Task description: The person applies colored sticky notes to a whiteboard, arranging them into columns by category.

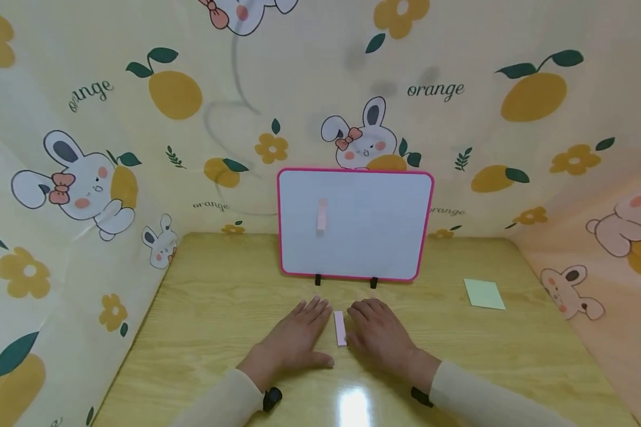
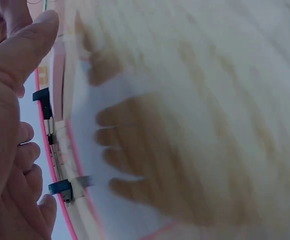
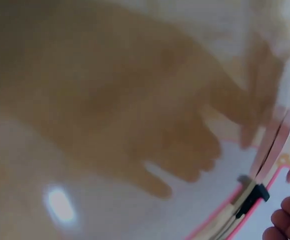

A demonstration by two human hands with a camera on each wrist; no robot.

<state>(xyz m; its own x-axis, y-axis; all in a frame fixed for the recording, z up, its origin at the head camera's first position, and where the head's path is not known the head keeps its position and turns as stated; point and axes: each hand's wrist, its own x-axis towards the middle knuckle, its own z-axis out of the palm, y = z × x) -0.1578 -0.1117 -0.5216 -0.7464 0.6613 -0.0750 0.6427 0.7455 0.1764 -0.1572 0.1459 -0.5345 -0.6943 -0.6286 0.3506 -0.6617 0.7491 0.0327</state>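
A narrow pink pad of sticky strips (image 1: 340, 328) lies lengthwise on the wooden table, between my two hands. On its left is my left hand (image 1: 294, 338), palm down with straight fingers and the thumb held out. My right hand (image 1: 381, 332) rests close along the pad's right side, its fingers loosely bent. Seen low in the left wrist view, the pad (image 2: 58, 80) stands beyond the thumb and has visible thickness. From the right wrist, the pad (image 3: 284, 130) shows left of the fingertips (image 3: 289, 215), with its reflection in the glossy tabletop. Neither hand grips anything.
Behind the hands a whiteboard (image 1: 374, 219) with a pink frame stands on black feet (image 1: 317, 279). A pale pink strip (image 1: 321, 214) is stuck on its left half. Right of it lies a light green square note (image 1: 484, 294). A printed cloth (image 1: 299, 77) surrounds the table.
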